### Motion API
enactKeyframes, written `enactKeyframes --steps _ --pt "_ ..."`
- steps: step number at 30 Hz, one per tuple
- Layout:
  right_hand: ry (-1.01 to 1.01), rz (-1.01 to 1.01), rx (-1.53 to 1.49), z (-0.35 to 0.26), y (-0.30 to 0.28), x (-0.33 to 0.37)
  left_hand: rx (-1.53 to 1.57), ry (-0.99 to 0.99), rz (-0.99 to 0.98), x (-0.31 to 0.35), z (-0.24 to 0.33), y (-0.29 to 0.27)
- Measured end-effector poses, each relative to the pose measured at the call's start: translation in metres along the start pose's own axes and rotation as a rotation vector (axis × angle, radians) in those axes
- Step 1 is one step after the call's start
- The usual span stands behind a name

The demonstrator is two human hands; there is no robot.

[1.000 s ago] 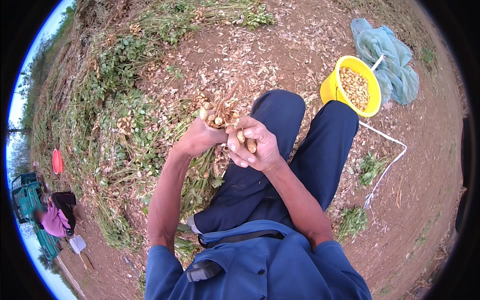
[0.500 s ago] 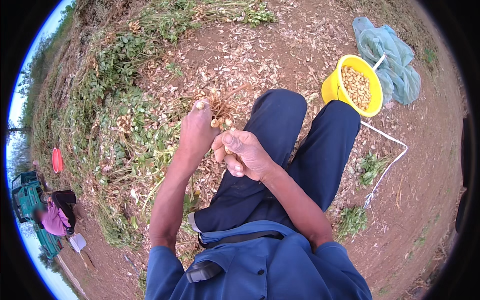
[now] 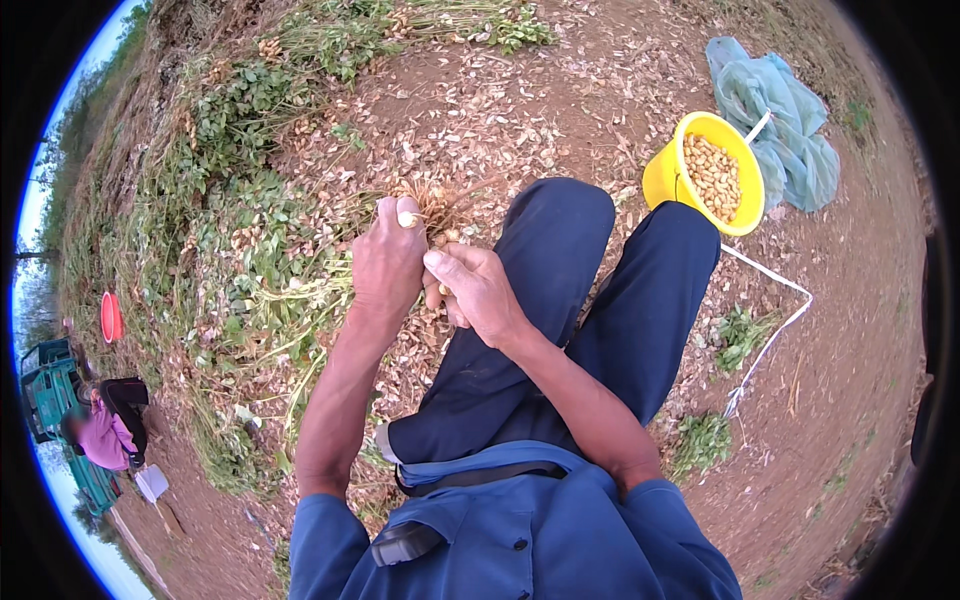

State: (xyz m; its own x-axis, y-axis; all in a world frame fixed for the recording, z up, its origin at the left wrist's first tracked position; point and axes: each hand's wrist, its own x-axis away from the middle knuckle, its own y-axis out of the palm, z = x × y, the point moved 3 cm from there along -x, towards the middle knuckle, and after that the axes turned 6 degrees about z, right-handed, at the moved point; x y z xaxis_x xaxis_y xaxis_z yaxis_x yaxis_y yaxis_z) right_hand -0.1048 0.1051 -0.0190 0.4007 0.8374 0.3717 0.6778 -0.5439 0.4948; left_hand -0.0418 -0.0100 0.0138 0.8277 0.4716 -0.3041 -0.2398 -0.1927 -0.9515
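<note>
My left hand (image 3: pixel 388 255) is closed around a peanut plant (image 3: pixel 432 202), whose brown roots and pale pods stick out past the knuckles. One round pod (image 3: pixel 407 219) shows at the top of that fist. Right against it, my right hand (image 3: pixel 480 295) is closed, thumb on fingers, at the plant's pods. A peanut (image 3: pixel 444 290) shows among its curled fingers; whether more are inside is hidden. Beyond my right knee, a yellow bucket (image 3: pixel 660 178) stands tilted in view with many picked peanuts (image 3: pixel 712 175) in it.
A bluish plastic sack (image 3: pixel 805 160) lies behind the bucket, and a white strap (image 3: pixel 770 265) runs along the ground. Pulled plants (image 3: pixel 240 120) are heaped to the left. Farther left are a red basin (image 3: pixel 111 317), a green vehicle (image 3: pixel 55 395) and a seated person (image 3: pixel 105 435).
My right hand has moved up and left, from just below the plant to its pods beside my left fist. My left hand has shifted slightly, still holding the plant.
</note>
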Motion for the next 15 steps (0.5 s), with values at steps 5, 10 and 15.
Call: enactKeyframes --steps 5,10,15 --pt "0.042 -0.023 -0.108 -0.002 -0.005 -0.001 0.063 0.01 -0.029 0.004 0.001 0.003" --pt "0.065 -0.067 -0.226 0.001 -0.01 -0.004 0.136 0.034 -0.042 0.002 0.002 0.005" --pt "-0.023 -0.108 -0.187 0.0 -0.011 0.0 0.227 0.012 -0.075 -0.001 0.004 0.003"
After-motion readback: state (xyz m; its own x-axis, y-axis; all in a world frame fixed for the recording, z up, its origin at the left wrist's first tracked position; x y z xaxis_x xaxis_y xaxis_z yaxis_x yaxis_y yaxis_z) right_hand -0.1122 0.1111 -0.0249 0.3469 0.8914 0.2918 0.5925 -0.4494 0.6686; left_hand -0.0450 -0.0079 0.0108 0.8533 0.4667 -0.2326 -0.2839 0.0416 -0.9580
